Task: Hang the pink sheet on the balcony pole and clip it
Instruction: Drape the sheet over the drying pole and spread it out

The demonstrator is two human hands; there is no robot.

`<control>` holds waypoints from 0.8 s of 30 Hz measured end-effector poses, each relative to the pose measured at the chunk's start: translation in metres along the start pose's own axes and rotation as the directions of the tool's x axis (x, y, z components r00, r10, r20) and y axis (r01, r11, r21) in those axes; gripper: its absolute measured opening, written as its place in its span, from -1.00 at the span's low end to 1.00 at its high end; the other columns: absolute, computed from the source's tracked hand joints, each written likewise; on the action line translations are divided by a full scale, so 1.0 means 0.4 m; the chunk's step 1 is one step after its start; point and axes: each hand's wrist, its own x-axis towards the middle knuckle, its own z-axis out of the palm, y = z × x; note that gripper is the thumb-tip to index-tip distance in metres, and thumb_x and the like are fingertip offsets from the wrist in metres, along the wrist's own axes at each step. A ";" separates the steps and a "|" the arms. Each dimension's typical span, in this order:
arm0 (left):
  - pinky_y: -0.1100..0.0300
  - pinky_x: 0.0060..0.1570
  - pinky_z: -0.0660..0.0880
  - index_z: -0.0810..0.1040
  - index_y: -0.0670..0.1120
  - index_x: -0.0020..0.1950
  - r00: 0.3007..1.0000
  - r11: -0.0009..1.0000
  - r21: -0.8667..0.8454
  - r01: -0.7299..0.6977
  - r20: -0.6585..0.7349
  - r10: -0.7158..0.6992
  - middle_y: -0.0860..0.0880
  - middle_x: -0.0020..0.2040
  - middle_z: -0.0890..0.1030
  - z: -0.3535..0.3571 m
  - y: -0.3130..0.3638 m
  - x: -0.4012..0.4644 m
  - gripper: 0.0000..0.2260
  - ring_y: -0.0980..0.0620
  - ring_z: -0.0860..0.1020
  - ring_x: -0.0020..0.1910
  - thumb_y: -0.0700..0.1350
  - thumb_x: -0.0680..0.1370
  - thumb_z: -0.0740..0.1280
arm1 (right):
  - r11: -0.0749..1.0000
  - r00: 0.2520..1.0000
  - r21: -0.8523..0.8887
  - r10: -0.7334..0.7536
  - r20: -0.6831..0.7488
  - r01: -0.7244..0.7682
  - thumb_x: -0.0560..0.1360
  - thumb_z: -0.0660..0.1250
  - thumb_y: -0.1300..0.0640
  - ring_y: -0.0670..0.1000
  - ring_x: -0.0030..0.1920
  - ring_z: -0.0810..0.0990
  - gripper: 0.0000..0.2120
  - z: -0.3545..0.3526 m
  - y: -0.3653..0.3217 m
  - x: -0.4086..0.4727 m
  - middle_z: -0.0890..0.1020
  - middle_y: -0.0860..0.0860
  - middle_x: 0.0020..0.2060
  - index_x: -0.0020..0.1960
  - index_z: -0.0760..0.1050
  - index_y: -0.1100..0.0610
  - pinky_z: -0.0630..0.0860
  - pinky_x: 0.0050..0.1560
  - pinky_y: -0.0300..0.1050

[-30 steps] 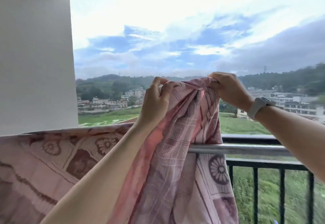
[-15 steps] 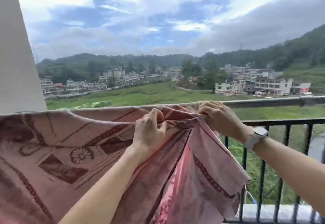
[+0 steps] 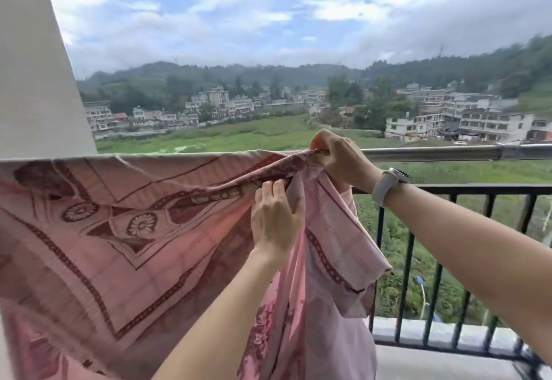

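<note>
A pink cotton sheet printed with dark red borders and round flower motifs (image 3: 125,230) is draped over a horizontal silver metal pole (image 3: 433,152), its broad spread part hanging to the left of the two grips and a bunched end falling straight down below them. The gathered top edge of the sheet is clenched in the right hand (image 3: 337,157), whose curled fingers hold the fabric right at the pole, where the covered stretch ends and the bare metal begins. Just below and slightly left of that grip, a fold of the sheet is pinched between the thumb and fingertips of the left hand (image 3: 276,218), with the cloth pulled taut in a ridge between the two hands. A white band with a smartwatch (image 3: 386,182) is worn on the right wrist, immediately right of the upper grip. Beneath the pole, to the right of both hands, a black metal railing with upright bars (image 3: 466,191) is seen, set on a pale concrete ledge (image 3: 433,336). A white wall (image 3: 35,81) rises at the far left, above the spread cloth. Beyond the pole, a green field (image 3: 239,137), pale multi-storey buildings (image 3: 490,122) and wooded hills (image 3: 448,72) are seen under a cloudy blue sky.
</note>
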 end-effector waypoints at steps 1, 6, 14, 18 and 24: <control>0.02 0.12 0.44 0.41 -0.22 0.23 1.000 1.000 0.014 0.023 -0.009 -0.023 -0.18 0.14 0.50 0.011 0.013 0.011 -0.62 -0.13 0.47 0.12 -0.03 0.51 0.29 | 1.000 1.000 0.027 -0.005 0.024 0.005 0.45 0.30 0.22 0.13 -0.17 0.55 -0.89 -0.001 0.004 0.004 0.62 0.12 -0.17 -0.02 0.46 0.18 0.48 -0.11 -0.03; 0.42 -0.22 0.45 0.58 -0.22 -0.06 0.980 0.987 -0.159 -0.013 -0.198 -0.019 -0.10 -0.22 0.64 0.045 0.041 0.017 -0.85 0.02 0.57 -0.31 -0.15 0.52 0.31 | 0.992 0.989 0.034 -0.121 0.083 0.119 0.47 0.31 0.10 0.07 -0.21 0.52 -0.84 0.003 0.059 0.025 0.61 0.08 -0.18 0.01 0.54 0.13 0.38 -0.19 -0.12; 0.27 -0.35 0.40 0.50 -0.14 -0.12 0.965 0.990 -0.136 0.021 -0.256 -0.055 0.11 -0.31 0.48 0.030 0.058 -0.063 -0.88 0.12 0.48 -0.36 -0.10 0.51 0.32 | 0.759 0.736 -0.170 -0.651 -0.188 0.628 0.41 0.31 0.15 0.07 0.11 0.43 -0.71 0.077 0.135 -0.090 0.58 0.11 0.04 0.13 0.53 0.10 0.31 0.13 0.07; 0.29 -0.29 0.34 0.48 -0.15 -0.17 0.961 0.999 0.002 0.036 -0.274 -0.034 0.05 -0.26 0.50 0.015 0.094 -0.081 -0.86 0.14 0.43 -0.27 -0.10 0.49 0.35 | 0.728 0.698 -0.205 -0.686 -0.205 0.654 0.45 0.30 0.07 0.04 0.06 0.40 -0.77 0.081 0.128 -0.131 0.61 0.10 -0.02 0.08 0.57 0.04 0.29 0.00 0.03; 0.23 -0.21 0.31 0.44 -0.22 -0.17 0.977 0.999 0.035 0.037 -0.210 -0.029 -0.06 -0.25 0.52 -0.007 0.147 -0.148 -0.88 0.01 0.45 -0.20 -0.19 0.49 0.32 | 0.726 0.719 -0.115 -0.688 -0.103 0.678 0.48 0.22 0.09 0.09 0.08 0.48 -0.82 0.029 0.095 -0.175 0.63 0.06 -0.04 -0.06 0.54 0.16 0.34 0.07 0.00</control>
